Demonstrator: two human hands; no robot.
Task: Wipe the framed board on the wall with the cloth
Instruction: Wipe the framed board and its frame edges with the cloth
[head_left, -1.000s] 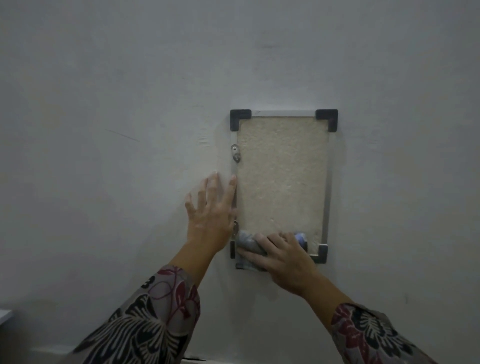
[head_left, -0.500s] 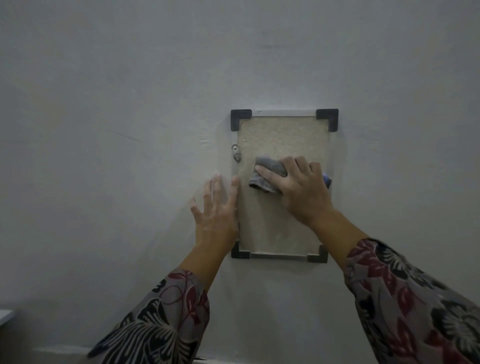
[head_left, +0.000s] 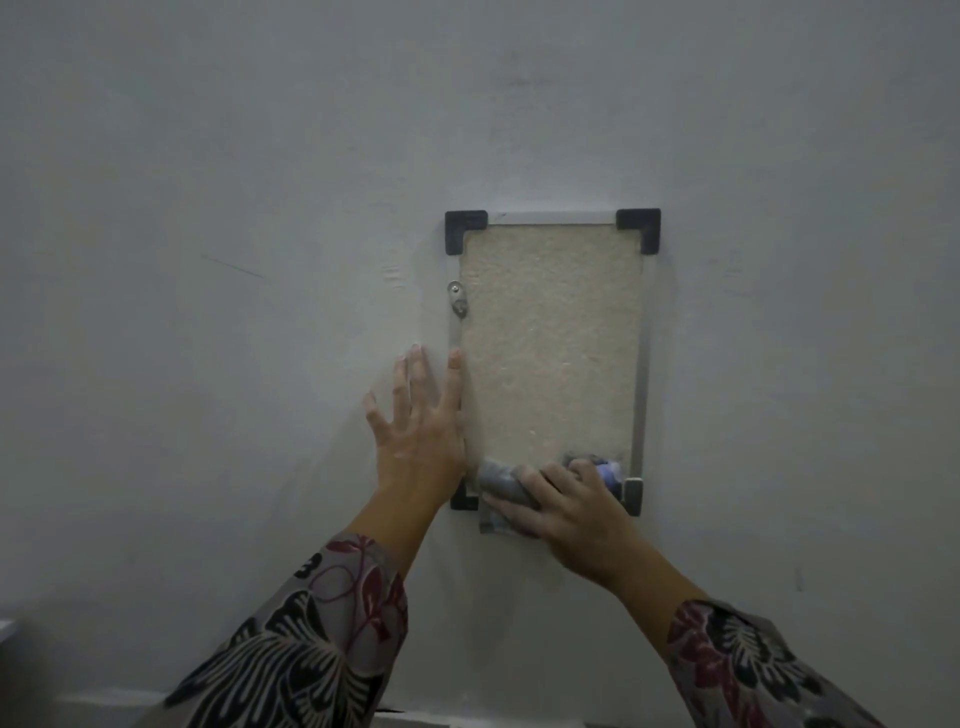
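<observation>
A small framed board (head_left: 550, 343) hangs upright on the wall, with a beige textured face, a thin metal frame and black corner caps. My right hand (head_left: 569, 512) presses a grey cloth (head_left: 501, 486) against the board's bottom edge; part of the cloth hangs below the frame. My left hand (head_left: 421, 431) lies flat on the wall with fingers spread, its thumb side touching the frame's left edge. The board's lower corners are partly hidden by my hands and the cloth.
A metal hanging bracket (head_left: 458, 299) with a screw sits on the frame's left side. The plain grey wall (head_left: 234, 260) surrounds the board. A pale ledge (head_left: 8, 629) shows at the far lower left.
My right hand has slid the cloth from the board's upper middle down to its bottom edge. My left hand has stayed flat beside the frame.
</observation>
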